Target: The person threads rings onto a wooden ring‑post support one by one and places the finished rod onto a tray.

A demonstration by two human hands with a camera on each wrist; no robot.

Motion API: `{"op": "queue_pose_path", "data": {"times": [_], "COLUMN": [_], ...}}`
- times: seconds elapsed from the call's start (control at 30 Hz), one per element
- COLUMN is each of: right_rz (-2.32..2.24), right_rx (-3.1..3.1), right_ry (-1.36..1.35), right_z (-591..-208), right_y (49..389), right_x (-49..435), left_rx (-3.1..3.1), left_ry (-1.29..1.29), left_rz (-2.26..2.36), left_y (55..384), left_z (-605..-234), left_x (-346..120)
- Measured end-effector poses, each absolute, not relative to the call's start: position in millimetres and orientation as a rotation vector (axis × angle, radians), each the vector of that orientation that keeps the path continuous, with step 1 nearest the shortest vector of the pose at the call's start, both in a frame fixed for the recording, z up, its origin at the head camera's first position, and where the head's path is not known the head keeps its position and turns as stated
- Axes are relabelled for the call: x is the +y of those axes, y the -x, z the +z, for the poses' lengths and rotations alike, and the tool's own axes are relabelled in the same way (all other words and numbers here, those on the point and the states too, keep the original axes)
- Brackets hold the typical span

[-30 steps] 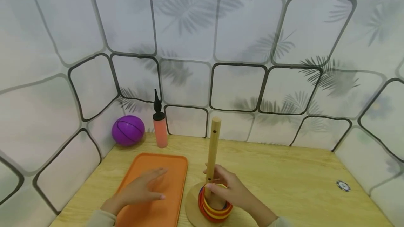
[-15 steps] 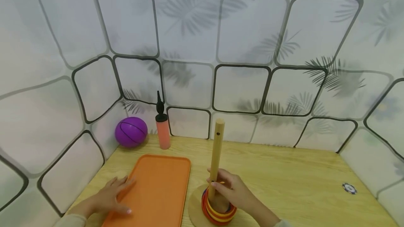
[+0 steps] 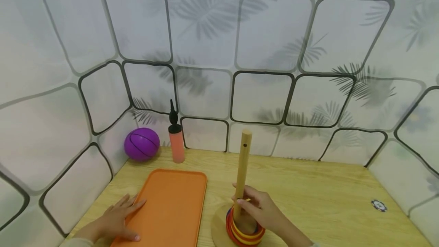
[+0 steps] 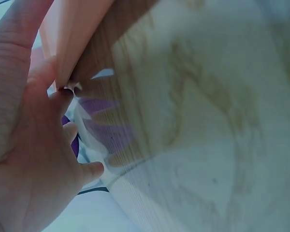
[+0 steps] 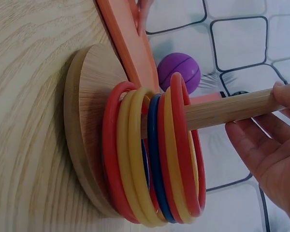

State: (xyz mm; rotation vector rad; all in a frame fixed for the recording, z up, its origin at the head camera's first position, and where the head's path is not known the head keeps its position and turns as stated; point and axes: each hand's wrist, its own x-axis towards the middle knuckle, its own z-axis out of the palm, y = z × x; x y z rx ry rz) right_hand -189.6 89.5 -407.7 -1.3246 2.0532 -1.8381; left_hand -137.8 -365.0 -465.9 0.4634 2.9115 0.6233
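A wooden peg stand has a round base [image 3: 218, 226] and an upright post [image 3: 243, 163]. Several red, yellow and blue rings [image 5: 157, 159] hang round the post, stacked low above the base. My right hand [image 3: 265, 209] pinches the post between thumb and fingers, above the rings, as the right wrist view also shows. To the left lies an orange tray [image 3: 173, 203]. My left hand [image 3: 114, 219] rests on the tray's left edge with fingers spread and the thumb over the tray. Seen from the left wrist, its fingers [image 4: 91, 170] lie beside the tray's side wall.
A purple ball [image 3: 141, 144] sits in the back left corner. Beside it stands a pink hand pump [image 3: 177, 146] with a black nozzle. A chip-like disc [image 3: 378, 205] lies at the right on the wooden table [image 3: 308, 186]. Patterned cloth walls enclose the table.
My left hand has moved left from above the tray to its left edge. The peg stand has shifted slightly right, with my right hand holding its post.
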Motion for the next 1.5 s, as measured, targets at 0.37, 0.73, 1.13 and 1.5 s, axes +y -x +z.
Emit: {"op": "queue_pose_path", "data": {"times": [0.37, 0.73, 1.13, 1.5], "right_rz": [-1.902, -1.884, -1.9, -1.863], "right_rx": [2.152, 2.226, 2.196, 2.31], "right_ry": [1.326, 1.431, 1.496, 1.41], "right_z": [-404, -388, -380, -381], "right_y": [189, 187, 183, 183], "right_x": [125, 149, 158, 157], "left_rx": [2.938, 2.859, 2.928, 2.903], "left_ry": [-0.535, -0.527, -0.471, -0.465], "left_rz": [0.668, 0.669, 0.51, 0.449], "left_y": [137, 135, 135, 147], "left_z": [-466, -461, -462, -463], "left_x": [-345, -265, -182, -131]}}
